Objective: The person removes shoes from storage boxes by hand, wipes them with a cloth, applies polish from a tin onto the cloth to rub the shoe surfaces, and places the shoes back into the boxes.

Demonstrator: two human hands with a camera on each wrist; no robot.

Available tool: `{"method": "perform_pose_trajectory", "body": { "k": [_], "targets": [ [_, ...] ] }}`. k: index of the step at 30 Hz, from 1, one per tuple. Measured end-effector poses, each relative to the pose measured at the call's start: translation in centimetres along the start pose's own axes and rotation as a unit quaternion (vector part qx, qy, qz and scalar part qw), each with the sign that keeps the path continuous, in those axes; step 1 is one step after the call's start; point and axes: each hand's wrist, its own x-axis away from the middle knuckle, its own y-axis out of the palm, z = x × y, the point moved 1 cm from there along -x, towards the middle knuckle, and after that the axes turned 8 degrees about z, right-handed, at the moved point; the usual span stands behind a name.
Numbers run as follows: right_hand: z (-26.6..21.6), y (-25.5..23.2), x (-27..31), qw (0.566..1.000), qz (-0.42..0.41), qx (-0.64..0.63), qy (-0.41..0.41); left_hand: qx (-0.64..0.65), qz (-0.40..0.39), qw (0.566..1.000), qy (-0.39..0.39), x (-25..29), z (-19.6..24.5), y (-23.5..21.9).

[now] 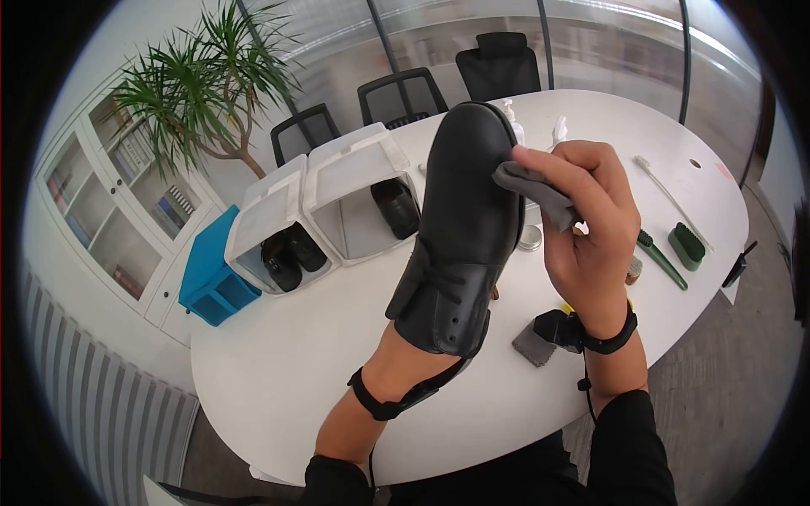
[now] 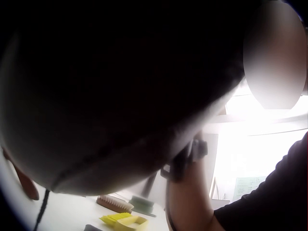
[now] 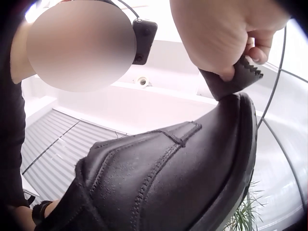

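A black leather lace-up shoe [image 1: 468, 194] is held up over the table, toe away from me. My left hand is inside it, hidden by the leather; only the wrist [image 1: 405, 363] shows at the opening. My right hand [image 1: 595, 228] pinches a folded grey cloth [image 1: 540, 190] between thumb and fingers. That cloth meets the side of the shoe near the toe. In the right wrist view, its zigzag edge sticks out beyond the fingers, and the cloth [image 3: 226, 84] lies against the toe of the shoe [image 3: 183, 163].
On the white table [image 1: 278, 371], another grey cloth [image 1: 533, 346] lies below my right wrist. Rightward are a green brush [image 1: 688, 246], a green-handled brush [image 1: 662, 260] and a long white brush [image 1: 671, 198]. A round tin [image 1: 530, 239] sits behind the cloth. White boxes [image 1: 337, 181] with black shoes and a blue box [image 1: 215, 274] stand left.
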Motion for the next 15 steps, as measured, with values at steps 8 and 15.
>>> {"method": "perform_pose_trajectory", "body": {
  "k": [8, 15],
  "targets": [
    [1.0, -0.4, -0.4, 0.994, 0.086, 0.059, -0.033, -0.049, -0.02, 0.997, 0.055, 1.2, 0.1, 1.2],
    [0.0, 0.0, -0.1, 0.998, -0.037, -0.028, 0.03, -0.053, -0.01, 0.997, 0.049, 0.1, -0.2, 0.4]
  ]
}}
